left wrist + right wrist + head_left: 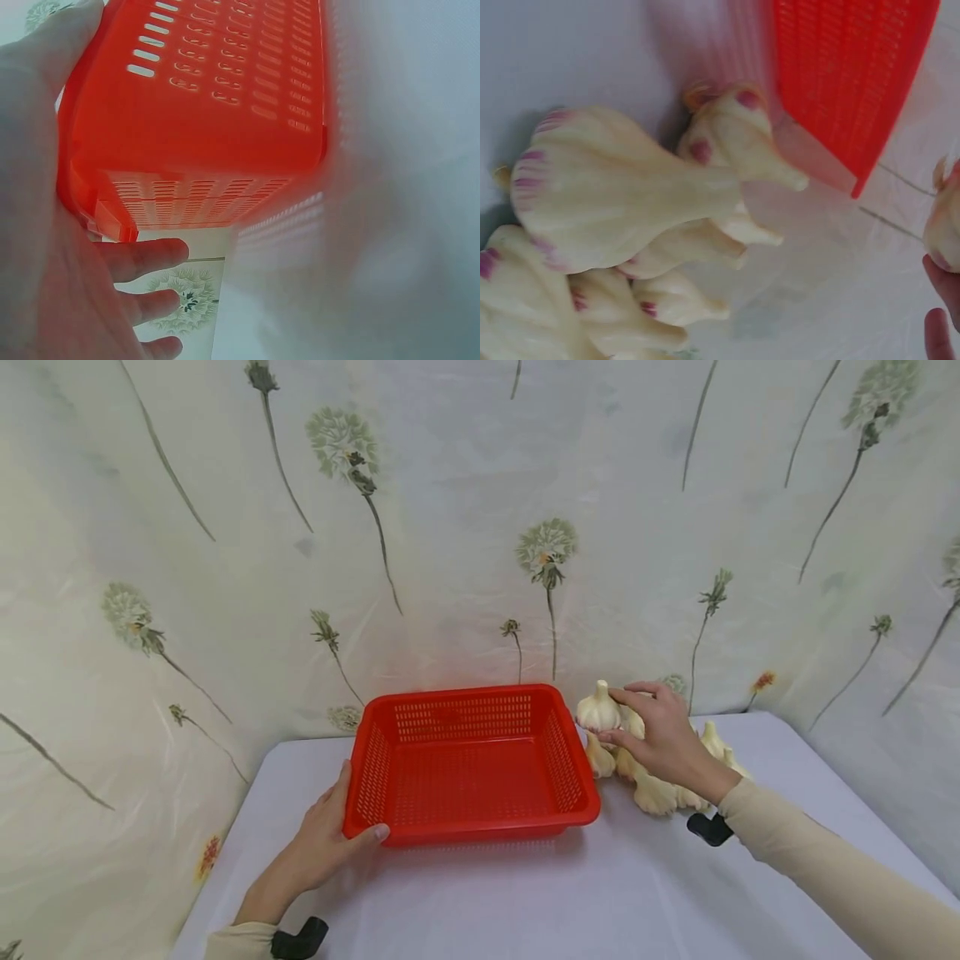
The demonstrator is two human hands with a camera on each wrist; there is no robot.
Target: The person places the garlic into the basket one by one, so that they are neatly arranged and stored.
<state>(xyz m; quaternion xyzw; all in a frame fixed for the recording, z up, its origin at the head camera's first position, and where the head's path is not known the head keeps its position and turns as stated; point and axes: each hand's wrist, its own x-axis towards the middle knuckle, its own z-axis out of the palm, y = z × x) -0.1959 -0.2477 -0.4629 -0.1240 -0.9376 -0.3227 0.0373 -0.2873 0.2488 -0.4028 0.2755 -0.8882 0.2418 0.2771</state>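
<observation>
A red perforated plastic basket [465, 839] stands on the table with nothing inside it. My left hand [318, 839] holds its near left corner, thumb on the front rim and fingers along the outer left side; the left wrist view shows this hand against the basket wall [187, 127]. Beyond the basket's right rim, my right hand [660, 735] pinches a garlic bulb [599, 708] between thumb and fingers, raised over the pile. In the right wrist view the held bulb [945, 221] and fingertips [939, 334] show only at the right edge.
Several more garlic bulbs [654, 795] lie heaped right of the basket, partly hidden under my right hand and forearm. A white cloth covers the table [480, 910]. Behind it hangs a pale curtain [450, 527] printed with dandelions.
</observation>
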